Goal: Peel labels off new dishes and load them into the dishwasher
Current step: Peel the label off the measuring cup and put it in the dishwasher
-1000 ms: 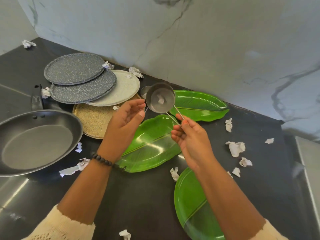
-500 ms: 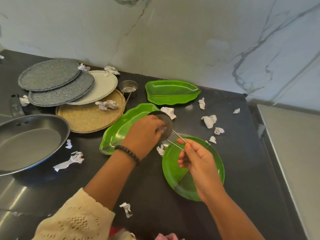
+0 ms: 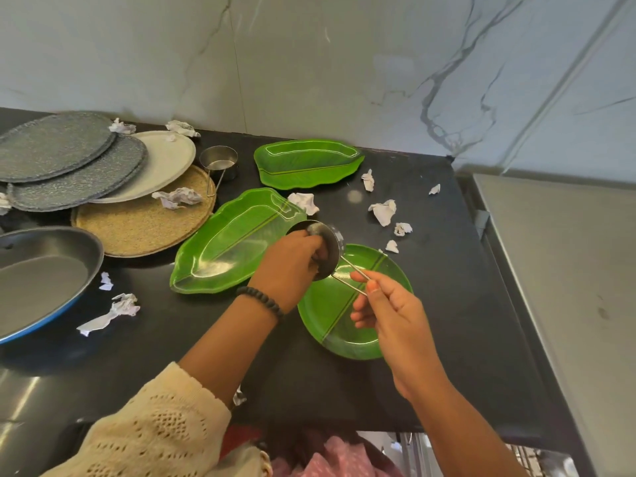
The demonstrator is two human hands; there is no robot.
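Note:
A small steel measuring cup (image 3: 328, 247) with a wire handle hangs tilted above a round green plate (image 3: 344, 325). My right hand (image 3: 385, 311) pinches the wire handle. My left hand (image 3: 292, 266) has its fingers curled into the cup's mouth, hiding the inside. A second steel cup (image 3: 219, 163) stands on the black counter (image 3: 165, 339). Two green leaf-shaped dishes lie nearby, one (image 3: 227, 246) beside my left hand and one (image 3: 306, 163) by the wall.
Stacked at the left are two speckled grey plates (image 3: 69, 173), a pale plate (image 3: 165, 163) and a tan plate (image 3: 144, 222). A dark frying pan (image 3: 41, 280) sits at the far left. Crumpled label scraps (image 3: 383, 211) litter the counter. A grey surface (image 3: 557, 287) adjoins on the right.
The cup has come down from near the wall to just above the round green plate. My left hand, earlier open beside the cup, now has its fingers inside it.

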